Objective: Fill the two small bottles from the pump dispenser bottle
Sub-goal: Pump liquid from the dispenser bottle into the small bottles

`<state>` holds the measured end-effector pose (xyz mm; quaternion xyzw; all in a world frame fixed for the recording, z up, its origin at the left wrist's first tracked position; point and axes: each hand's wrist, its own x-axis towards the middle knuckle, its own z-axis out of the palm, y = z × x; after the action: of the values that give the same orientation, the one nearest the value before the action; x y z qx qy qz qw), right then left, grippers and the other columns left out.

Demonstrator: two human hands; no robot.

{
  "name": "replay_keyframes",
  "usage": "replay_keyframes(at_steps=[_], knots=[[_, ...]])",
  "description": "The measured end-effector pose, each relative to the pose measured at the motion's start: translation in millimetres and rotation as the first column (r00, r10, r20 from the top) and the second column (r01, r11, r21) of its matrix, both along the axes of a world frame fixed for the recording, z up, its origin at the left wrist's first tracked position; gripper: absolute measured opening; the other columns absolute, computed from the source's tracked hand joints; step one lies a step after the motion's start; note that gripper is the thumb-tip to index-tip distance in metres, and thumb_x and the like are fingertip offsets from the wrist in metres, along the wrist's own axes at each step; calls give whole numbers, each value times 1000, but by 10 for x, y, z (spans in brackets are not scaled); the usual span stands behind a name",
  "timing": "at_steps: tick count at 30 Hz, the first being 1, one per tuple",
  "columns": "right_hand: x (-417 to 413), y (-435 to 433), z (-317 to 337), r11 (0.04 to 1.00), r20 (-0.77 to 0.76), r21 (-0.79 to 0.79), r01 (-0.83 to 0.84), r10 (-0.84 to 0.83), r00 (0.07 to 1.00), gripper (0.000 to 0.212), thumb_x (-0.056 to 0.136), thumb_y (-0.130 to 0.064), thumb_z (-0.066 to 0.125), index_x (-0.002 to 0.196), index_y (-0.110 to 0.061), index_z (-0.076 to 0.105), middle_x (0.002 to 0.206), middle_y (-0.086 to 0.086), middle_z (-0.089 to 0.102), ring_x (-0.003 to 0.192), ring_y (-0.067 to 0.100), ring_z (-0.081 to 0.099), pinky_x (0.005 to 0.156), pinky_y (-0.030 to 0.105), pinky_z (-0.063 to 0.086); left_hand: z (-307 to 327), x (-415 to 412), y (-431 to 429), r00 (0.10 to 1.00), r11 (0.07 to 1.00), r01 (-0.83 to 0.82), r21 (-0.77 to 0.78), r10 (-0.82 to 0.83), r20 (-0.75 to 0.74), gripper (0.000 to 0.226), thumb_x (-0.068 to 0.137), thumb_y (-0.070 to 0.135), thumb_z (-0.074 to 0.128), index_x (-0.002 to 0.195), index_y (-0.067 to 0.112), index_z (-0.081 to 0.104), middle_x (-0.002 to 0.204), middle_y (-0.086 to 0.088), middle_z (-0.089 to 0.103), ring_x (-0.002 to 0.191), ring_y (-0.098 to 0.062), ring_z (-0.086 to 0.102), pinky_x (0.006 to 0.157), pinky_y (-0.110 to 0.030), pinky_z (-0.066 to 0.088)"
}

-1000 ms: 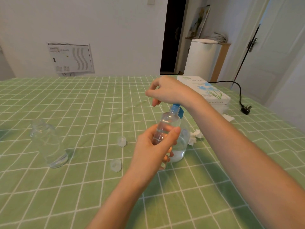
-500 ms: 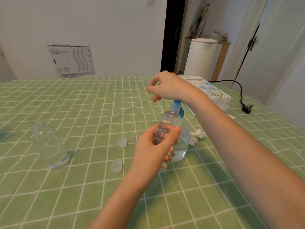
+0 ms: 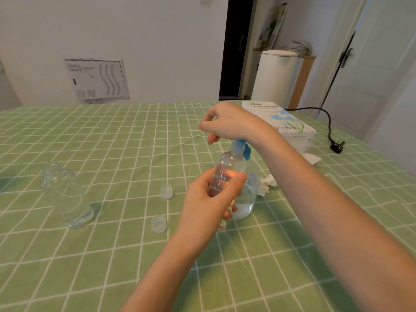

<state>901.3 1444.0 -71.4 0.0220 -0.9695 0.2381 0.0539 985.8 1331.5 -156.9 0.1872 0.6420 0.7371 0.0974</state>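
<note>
The right hand has dipped back onto the pump head after lifting a moment ago, probably another stroke, its grip loose, grasping nothing; the left hand keeps its grip clenched round the small bottle, mouth at the spout, beside the pump bottle on the tabletop. So filling continues; the other bottle waits at left; the box reads "TISSUE PAPER".

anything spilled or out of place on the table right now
No spill shows. A loose cap and a second cap lie on the cloth, left of the left hand holding the small bottle. A crumpled tissue sits beside the pump bottle. Nothing else stands out.
</note>
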Motion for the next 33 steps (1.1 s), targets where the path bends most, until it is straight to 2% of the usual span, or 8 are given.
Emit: replay_keyframes(at_steps=[9, 14, 18, 24, 28, 31, 33], knots=[[-22, 28, 57, 998, -25, -63, 5, -7, 1000, 23, 92, -25, 50, 103, -11, 64, 75, -2, 72, 91, 16, 68, 70, 19, 45, 14, 0, 0, 1000, 1000, -2, -19, 2, 4, 38, 62, 51, 64, 85, 21, 67, 59, 7, 60, 45, -4, 53, 41, -15, 41], [-21, 12, 71, 1000, -12, -19, -7, 7, 1000, 25, 92, -26, 50, 105, -10, 63, 77, -1, 72, 91, 17, 69, 72, 23, 48, 11, -12, -6, 1000, 1000, -5, -25, 5, 2, 29, 69, 46, 65, 85, 22, 67, 59, 8, 61, 46, -3, 54, 43, -15, 43], [-18, 16, 49, 1000, -13, -21, -5, 4, 1000, 27, 92, -26, 50, 106, -9, 64, 76, -3, 72, 91, 15, 68, 65, 18, 43, -8, -10, -11, 1000, 1000, -4, -24, 4, -1, 23, 75, 39, 67, 86, 19, 66, 60, 6, 60, 47, -4, 54, 43, -16, 43], [-18, 14, -14, 999, -7, -40, -4, 4, 1000, 29, 92, -26, 50, 104, -6, 66, 77, 0, 73, 94, 22, 68, 62, 19, 43, 0, -2, 3, 1000, 1000, -5, -22, 5, 6, 38, 64, 49, 64, 88, 19, 66, 59, 7, 60, 46, -3, 54, 42, -15, 42], [-18, 15, -17, 999, -22, -35, -2, 1, 1000, 27, 92, -27, 50, 104, -8, 66, 74, -3, 71, 93, 21, 68, 64, 20, 45, -1, -2, 3, 1000, 1000, -4, -30, 4, 1, 35, 66, 48, 65, 87, 20, 66, 59, 7, 61, 46, -3, 54, 42, -15, 43], [-14, 13, 2, 1000, -19, -26, -9, 9, 1000, 25, 92, -26, 50, 104, -10, 64, 71, -4, 70, 93, 22, 69, 72, 26, 50, -3, -10, -6, 1000, 999, 1, -36, -1, -3, 29, 72, 44, 66, 88, 19, 66, 60, 7, 61, 46, -3, 54, 43, -15, 43], [-10, 19, 41, 1000, -24, -28, -8, 8, 1000, 23, 92, -26, 50, 104, -11, 64, 70, -5, 70, 92, 19, 69, 74, 25, 50, 2, -7, -7, 1000, 999, 3, -39, -3, -10, 36, 67, 49, 64, 88, 20, 66, 61, 5, 62, 46, -4, 54, 42, -16, 42]])
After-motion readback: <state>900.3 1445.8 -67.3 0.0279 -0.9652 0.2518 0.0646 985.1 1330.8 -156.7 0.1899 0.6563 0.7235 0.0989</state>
